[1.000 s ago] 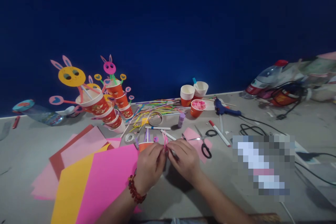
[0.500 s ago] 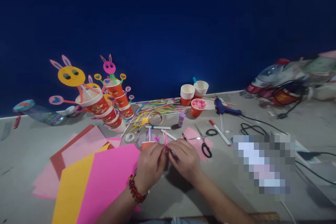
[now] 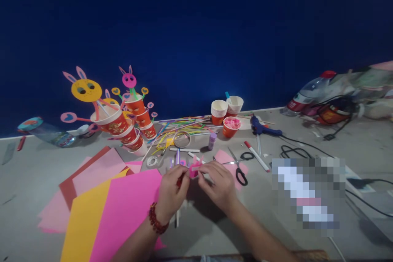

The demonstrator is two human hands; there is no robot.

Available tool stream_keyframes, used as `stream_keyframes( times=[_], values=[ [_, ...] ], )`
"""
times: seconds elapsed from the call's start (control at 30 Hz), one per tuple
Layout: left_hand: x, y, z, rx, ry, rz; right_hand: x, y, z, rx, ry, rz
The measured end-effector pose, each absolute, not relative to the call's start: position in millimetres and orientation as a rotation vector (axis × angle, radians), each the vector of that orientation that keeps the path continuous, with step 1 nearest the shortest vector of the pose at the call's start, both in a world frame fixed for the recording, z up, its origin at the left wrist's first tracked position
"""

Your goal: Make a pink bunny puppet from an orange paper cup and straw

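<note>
A pink paper cutout (image 3: 194, 171) with narrow upright pieces at its top is between my two hands above the table. The fingertips of my left hand (image 3: 172, 191) are closed at its left edge. My right hand (image 3: 218, 183) pinches it from the other side, thumb below and fingers on top. Purple sticks (image 3: 177, 156) rise behind my left hand, and a bit of red shows between its fingers. Black-handled scissors (image 3: 241, 176) lie on pink paper just beyond my right hand. White pens (image 3: 184, 150) lie past the cutout.
Paper sheets (image 3: 129, 208) spread at the left. Stacked cups with rabbit faces (image 3: 86, 90) stand behind them. Colored sticks (image 3: 184, 123), a tape roll (image 3: 181, 139) and a cup of pink scraps (image 3: 231, 127) are at the back. A blue glue gun (image 3: 265, 129) trails its cord rightward.
The pink cutout now faces me more broadly between my hands, where only thin pink strips showed before. My right fingers have spread slightly, and my left hand has shifted a little left.
</note>
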State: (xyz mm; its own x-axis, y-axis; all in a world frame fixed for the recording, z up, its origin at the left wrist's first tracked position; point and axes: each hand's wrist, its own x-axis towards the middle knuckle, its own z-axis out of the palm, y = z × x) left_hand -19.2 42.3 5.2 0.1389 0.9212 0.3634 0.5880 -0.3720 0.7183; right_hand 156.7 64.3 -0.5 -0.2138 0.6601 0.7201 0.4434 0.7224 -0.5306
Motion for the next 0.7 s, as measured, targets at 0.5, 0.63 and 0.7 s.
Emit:
stream_keyframes(
  times=[0.5, 0.63, 0.7],
  values=[
    [-11.7, 38.4, 2.4, 2.087, 1.400, 1.112, 156.4, 64.6, -0.2, -0.856, -1.962, 0.222],
    [-11.2, 37.3, 3.7, 2.103, 1.411, 1.109, 157.5, 64.6, -2.1, -0.851, -1.973, 0.217],
    [-11.3, 37.2, 3.6, 2.103, 1.413, 1.112, 157.0, 64.6, -3.2, -0.848, -1.972, 0.216]
  ],
)
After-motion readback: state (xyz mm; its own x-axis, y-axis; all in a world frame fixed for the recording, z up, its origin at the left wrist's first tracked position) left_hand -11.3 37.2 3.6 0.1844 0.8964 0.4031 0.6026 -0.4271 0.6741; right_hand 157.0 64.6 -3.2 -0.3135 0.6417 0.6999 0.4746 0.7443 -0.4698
